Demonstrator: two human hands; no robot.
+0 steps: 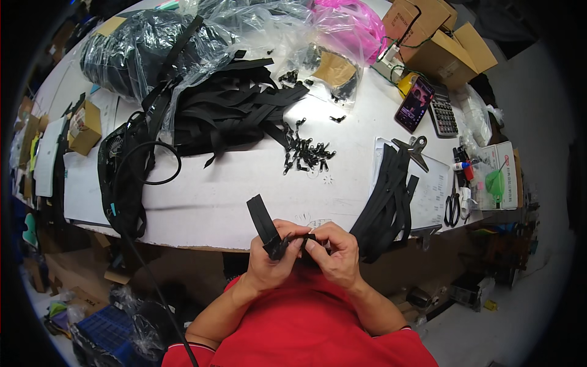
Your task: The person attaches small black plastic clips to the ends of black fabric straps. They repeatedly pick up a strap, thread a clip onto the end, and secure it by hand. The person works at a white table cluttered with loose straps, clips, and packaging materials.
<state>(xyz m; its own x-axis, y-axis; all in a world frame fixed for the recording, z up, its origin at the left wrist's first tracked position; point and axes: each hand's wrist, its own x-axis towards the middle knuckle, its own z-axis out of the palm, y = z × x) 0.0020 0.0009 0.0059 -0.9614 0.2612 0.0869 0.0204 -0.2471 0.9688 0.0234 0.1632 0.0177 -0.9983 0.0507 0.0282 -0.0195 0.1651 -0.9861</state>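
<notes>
Close to the table's front edge, a black zipper tape (pixel 262 218) is in both my hands. My left hand (pixel 266 268) is closed around it, and one end of the tape sticks up past the thumb side. With thumb and fingers pinched, my right hand (pixel 340 255) grips the tape's other part. Whether a slider sits between the fingertips cannot be made out. Beyond my hands lies a loose heap of small black zipper sliders (pixel 309 153). A large pile of black zipper tapes (pixel 220 107) is at the back left. More zipper tapes (pixel 386 199) lie bundled by my right hand.
A black bag (pixel 125 165) with a looped cable stands on the left. Clear plastic sacks (pixel 147 52) and a pink bag (pixel 351 27) fill the back. Rightward are a phone (pixel 416 105), calculator (pixel 443 116), clipboard (pixel 428 189) and cardboard box (pixel 449 55).
</notes>
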